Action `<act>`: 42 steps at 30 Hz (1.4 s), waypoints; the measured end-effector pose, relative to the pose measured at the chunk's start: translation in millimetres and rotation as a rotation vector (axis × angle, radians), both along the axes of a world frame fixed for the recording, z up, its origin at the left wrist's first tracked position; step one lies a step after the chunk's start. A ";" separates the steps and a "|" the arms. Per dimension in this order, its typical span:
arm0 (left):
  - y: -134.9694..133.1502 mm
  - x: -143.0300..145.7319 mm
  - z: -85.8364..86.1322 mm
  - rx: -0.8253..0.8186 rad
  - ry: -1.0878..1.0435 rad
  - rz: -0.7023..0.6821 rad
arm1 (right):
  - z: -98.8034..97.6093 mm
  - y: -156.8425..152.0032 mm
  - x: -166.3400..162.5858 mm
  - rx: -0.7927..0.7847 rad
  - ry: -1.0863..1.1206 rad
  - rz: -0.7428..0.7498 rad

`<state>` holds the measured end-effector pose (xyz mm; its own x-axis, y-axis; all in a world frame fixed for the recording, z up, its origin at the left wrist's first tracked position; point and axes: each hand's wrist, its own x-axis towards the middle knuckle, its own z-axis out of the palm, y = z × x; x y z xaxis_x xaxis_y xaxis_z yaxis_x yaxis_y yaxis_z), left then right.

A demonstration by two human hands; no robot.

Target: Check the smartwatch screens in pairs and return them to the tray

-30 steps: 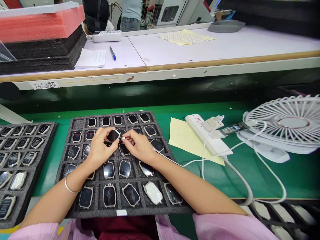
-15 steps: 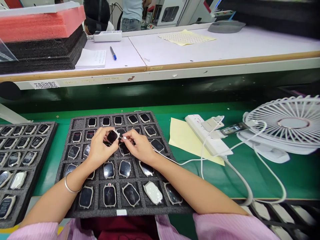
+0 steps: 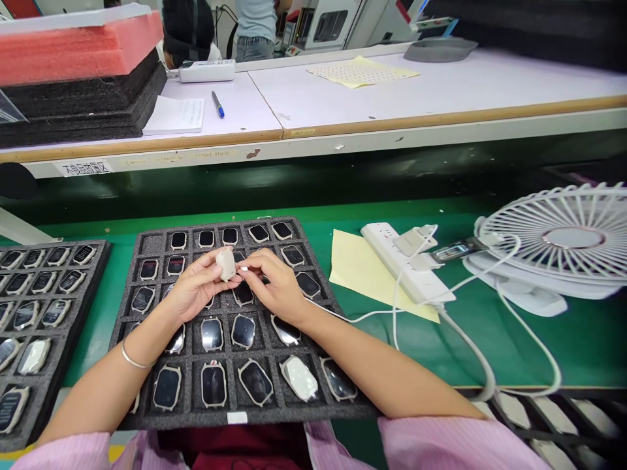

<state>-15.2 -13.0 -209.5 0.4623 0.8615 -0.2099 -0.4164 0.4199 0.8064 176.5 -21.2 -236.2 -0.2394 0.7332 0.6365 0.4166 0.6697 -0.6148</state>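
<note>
My left hand (image 3: 199, 285) grips a smartwatch case (image 3: 226, 264) by its edges, its pale back turned up toward me. Close to its right side, my right hand (image 3: 271, 282) pinches the small white end of a charging cable (image 3: 244, 268); whether that end touches the watch I cannot tell. The white cord runs out from under the right wrist toward the power strip (image 3: 409, 264). Both hands are above a dark foam tray (image 3: 191, 416) whose compartments hold several strapless watches, mostly screen up. One watch (image 3: 299, 378) in the front row lies pale side up.
A second foam tray (image 3: 59, 365) of watches is at the left. To the right are a yellow sheet (image 3: 357, 274), a white fan (image 3: 563, 241) and loose cords. A raised shelf (image 3: 343, 104) behind carries foam stacks (image 3: 83, 85), a pen (image 3: 218, 104) and papers.
My left hand has turned the watch over, from dark screen showing to pale back showing. My right hand keeps its pinch on the cable end beside it.
</note>
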 end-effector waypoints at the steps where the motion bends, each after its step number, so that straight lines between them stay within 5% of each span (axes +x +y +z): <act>1: 0.2 -0.2 0.3 -0.004 -0.010 0.001 | 1.9 -0.1 0.3 0.033 0.009 -0.003; 22: 0.7 3.3 -4.1 0.011 0.106 0.076 | 2.3 0.3 -0.7 0.094 0.037 0.073; 28: -4.2 8.0 -1.7 0.047 0.247 0.083 | 2.7 -3.9 -0.5 -0.063 0.005 0.100; 34: -2.6 8.6 -6.6 0.161 0.455 0.069 | 4.5 2.7 -1.0 -0.529 0.249 0.088; 38: 15.8 -10.5 -8.0 0.442 0.736 0.295 | 15.7 16.9 24.3 -0.645 0.316 0.044; 42: 44.5 -44.5 -5.3 0.733 1.280 0.576 | 30.3 27.1 93.0 -0.512 -0.083 -0.296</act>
